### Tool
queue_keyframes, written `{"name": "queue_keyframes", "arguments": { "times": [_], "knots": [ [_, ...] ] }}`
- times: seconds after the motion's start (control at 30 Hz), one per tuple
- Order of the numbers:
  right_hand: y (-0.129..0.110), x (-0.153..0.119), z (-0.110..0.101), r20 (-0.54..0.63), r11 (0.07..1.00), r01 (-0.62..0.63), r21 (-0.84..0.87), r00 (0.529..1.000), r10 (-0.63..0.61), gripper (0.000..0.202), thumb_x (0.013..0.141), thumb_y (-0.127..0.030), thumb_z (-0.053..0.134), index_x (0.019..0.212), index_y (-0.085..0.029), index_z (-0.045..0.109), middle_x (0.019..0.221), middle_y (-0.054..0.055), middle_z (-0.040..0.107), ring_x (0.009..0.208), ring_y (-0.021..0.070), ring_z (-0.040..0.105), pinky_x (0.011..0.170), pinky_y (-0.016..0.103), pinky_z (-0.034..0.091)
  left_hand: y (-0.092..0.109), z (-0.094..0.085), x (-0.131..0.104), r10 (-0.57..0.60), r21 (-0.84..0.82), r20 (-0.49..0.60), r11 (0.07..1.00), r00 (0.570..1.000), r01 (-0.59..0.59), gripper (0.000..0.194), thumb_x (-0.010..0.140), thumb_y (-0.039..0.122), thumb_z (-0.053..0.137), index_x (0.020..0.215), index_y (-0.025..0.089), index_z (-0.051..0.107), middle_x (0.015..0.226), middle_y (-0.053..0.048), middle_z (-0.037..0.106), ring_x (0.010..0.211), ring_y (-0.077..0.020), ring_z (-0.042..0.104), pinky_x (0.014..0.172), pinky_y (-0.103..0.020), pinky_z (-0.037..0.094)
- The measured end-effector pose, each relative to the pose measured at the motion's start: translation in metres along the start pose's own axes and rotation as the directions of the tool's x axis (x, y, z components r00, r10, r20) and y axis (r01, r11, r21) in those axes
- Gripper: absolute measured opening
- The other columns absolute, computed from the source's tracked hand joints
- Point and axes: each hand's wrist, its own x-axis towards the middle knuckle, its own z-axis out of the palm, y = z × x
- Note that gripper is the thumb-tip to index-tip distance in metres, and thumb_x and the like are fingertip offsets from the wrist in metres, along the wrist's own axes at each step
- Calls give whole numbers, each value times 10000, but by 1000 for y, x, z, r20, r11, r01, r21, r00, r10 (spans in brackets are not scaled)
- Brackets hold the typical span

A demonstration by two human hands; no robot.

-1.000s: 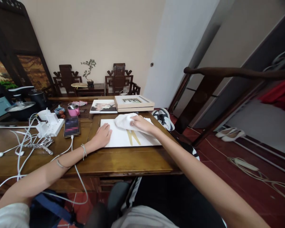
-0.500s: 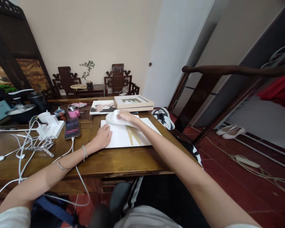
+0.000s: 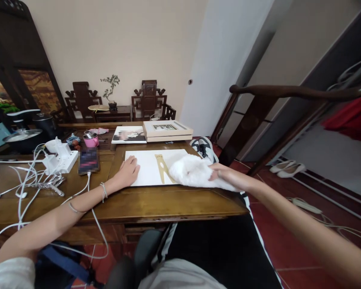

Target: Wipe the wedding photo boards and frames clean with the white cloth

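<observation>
A white board [image 3: 144,166] with a gold figure [image 3: 161,166] printed on it lies flat on the wooden table. My left hand [image 3: 129,170] rests on its left edge, fingers laid out flat and apart. At the board's right end, a fluffy white cloth [image 3: 189,170] covers that side and hangs past it toward the table's right edge. My right hand [image 3: 222,176] grips the cloth by its right part, with some fingertips buried in the pile. Part of the gold figure is hidden under the cloth.
Behind the board are a shallow framed box [image 3: 168,131] and a picture panel [image 3: 128,135]. To the left lie a phone [image 3: 88,161] on a cable, a power strip [image 3: 67,160], tangled white cords and a pink mug [image 3: 91,139]. A wooden chair [image 3: 267,91] stands at right.
My right hand has swept the white cloth from the board's upper left to its right end, uncovering the left and middle. My left hand stays on the left edge.
</observation>
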Motion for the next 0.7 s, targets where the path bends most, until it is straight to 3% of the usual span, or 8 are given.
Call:
{"name": "queue_keyframes", "arguments": {
  "times": [0.13,0.37,0.5,0.6,0.7],
  "knots": [
    [-11,-4,-7,54,993,-108,56,993,105,155,510,-259,572,633,-208,650,964,56,639,864,260,548,770,357,448,2,-3,0,3,15,23,1000,1000,-3,425,952,306,262,1243,85,479,1401,-188,451,1387,-279,321,1150,-462,269],
    [-37,75,19,-91,998,44,34,995,-41,70,505,-251,495,538,-199,529,730,24,564,757,205,494,720,322,411,1,-3,1,3,27,22,1000,1000,-4,422,954,312,275,1253,86,470,1419,-190,434,1397,-274,309,1153,-459,263],
    [-44,107,32,-163,996,82,43,984,-74,86,521,-262,474,588,-208,484,720,10,549,757,199,466,691,309,391,1,-4,1,22,45,29,999,999,-24,405,957,308,273,1228,93,484,1398,-188,452,1381,-270,333,1147,-448,276],
    [-42,104,35,-172,996,85,41,982,-77,73,516,-259,474,570,-212,457,720,8,540,752,196,465,688,305,389,0,-4,0,10,51,42,999,999,-13,414,956,311,277,1252,89,463,1418,-190,430,1387,-277,321,1151,-452,267],
    [-33,73,31,-132,998,61,31,990,-57,48,515,-255,477,535,-211,470,727,20,547,770,206,485,722,316,403,0,-4,0,19,47,38,999,999,-21,414,958,315,274,1245,89,467,1408,-191,440,1384,-280,326,1148,-454,273]
  ]
}}
